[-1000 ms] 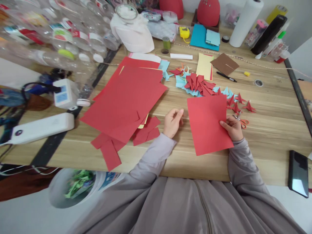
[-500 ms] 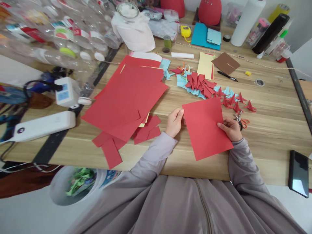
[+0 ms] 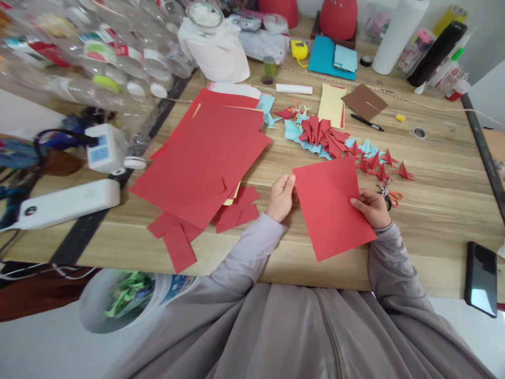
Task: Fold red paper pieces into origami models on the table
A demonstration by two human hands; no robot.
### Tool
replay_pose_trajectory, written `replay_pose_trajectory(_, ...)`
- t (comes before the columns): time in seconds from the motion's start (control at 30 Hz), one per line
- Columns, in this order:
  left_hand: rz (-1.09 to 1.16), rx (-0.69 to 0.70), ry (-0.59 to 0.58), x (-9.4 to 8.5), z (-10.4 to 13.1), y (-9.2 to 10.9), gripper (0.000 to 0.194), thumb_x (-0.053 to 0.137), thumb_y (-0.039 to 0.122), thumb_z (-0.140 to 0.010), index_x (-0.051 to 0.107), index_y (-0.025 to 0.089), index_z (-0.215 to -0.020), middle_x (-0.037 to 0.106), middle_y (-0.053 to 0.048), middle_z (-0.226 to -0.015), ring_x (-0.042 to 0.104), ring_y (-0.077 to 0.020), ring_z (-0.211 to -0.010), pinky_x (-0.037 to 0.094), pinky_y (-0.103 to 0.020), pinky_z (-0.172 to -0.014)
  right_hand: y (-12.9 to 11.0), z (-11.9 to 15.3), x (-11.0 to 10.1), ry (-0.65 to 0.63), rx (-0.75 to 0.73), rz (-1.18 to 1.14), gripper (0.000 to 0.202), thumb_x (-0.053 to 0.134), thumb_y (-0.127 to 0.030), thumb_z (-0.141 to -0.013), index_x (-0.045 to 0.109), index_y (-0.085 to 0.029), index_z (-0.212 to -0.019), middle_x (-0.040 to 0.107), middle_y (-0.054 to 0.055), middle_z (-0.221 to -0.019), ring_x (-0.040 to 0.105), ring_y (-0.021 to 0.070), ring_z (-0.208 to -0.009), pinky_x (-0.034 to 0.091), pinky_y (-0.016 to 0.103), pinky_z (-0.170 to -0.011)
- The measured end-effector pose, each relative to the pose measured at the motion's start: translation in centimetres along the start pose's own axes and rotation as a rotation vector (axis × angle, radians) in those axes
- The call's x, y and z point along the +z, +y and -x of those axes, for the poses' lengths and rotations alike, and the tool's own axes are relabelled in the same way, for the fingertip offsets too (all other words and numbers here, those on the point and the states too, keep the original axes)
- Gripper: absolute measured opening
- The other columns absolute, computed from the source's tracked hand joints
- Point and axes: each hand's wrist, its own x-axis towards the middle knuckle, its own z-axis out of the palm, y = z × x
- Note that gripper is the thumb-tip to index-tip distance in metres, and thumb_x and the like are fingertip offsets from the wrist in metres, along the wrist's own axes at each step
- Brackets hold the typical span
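Red paper sheet (image 3: 333, 208) at frame centre, over the wooden table (image 3: 434, 210). Left hand (image 3: 281, 197) pinches its left corner, right hand (image 3: 373, 208) grips the right edge. Label text on the bottles (image 3: 98, 52), upper left, is unreadable.

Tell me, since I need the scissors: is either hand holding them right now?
No, the scissors lie on the table beside the right hand, which grips the red sheet.

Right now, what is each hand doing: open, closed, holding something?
Left hand: fingers curled, pinching the left edge of the red paper sheet.
Right hand: closed on the sheet's right edge.
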Motion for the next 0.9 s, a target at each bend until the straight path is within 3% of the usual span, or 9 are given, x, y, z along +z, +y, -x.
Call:
replay_pose_trajectory(0.2,-0.012,0.111,0.060,-1.0,-0.7,-0.8,0.044,0.049,0.054,-0.084,0.042,0.021,-0.057,0.040,0.006,-0.043,0.040,-0.0087,-0.038,0.031,-0.023,-0.042,-0.2,-0.1,-0.5,0.043,-0.011,0.004,0.026,0.078,-0.041,-0.060,0.065,-0.022,-0.073,0.069,-0.001,-0.066,0.063,0.0154,-0.056,0.053,0.027,-0.053)
replay_pose_trajectory(0.47,-0.119,0.120,0.032,-1.0,-0.6,-0.6,0.048,0.051,0.044,-0.085,0.042,0.019,-0.045,0.040,0.004,-0.039,0.041,-0.0083,-0.039,0.032,-0.024,-0.045,-0.3,-0.3,-0.7,0.073,-0.019,-0.032,0.025,0.079,-0.039,-0.059,0.066,-0.023,-0.074,0.070,-0.001,-0.068,0.064,0.0150,-0.059,0.053,0.027,-0.056)
replay_pose_trajectory(0.6,-0.065,0.095,0.073,-0.8,-0.6,-0.6,0.018,0.068,0.029,-0.070,0.054,0.019,-0.069,0.056,0.004,-0.061,0.044,-0.0066,-0.041,0.034,-0.022,-0.043,-0.3,-0.3,-0.7,0.115,-0.025,-0.028,0.026,0.080,-0.038,-0.058,0.067,-0.023,-0.076,0.070,-0.001,-0.068,0.063,0.0152,-0.058,0.053,0.028,-0.056)
replay_pose_trajectory(0.7,-0.047,0.120,0.040,-0.6,-0.5,-0.7,0.023,0.070,0.020,-0.064,0.055,0.019,-0.081,0.060,0.002,-0.078,0.047,-0.0054,-0.045,0.036,-0.021,-0.044,-0.3,-0.4,-0.8,0.136,-0.034,-0.047,0.026,0.081,-0.037,-0.057,0.068,-0.024,-0.076,0.071,-0.001,-0.070,0.063,0.0149,-0.059,0.053,0.028,-0.058)
replay_pose_trajectory(0.9,-0.101,0.199,-0.087,-0.5,0.0,-0.7,0.033,0.070,0.017,-0.065,0.061,0.020,-0.097,0.058,-0.002,-0.095,0.048,-0.0037,-0.051,0.037,-0.019,-0.047,-0.3,-0.5,-0.9,0.177,-0.071,-0.012,0.027,0.080,-0.039,-0.057,0.066,-0.024,-0.074,0.068,-0.002,-0.065,0.061,0.0146,-0.057,0.053,0.028,-0.056)
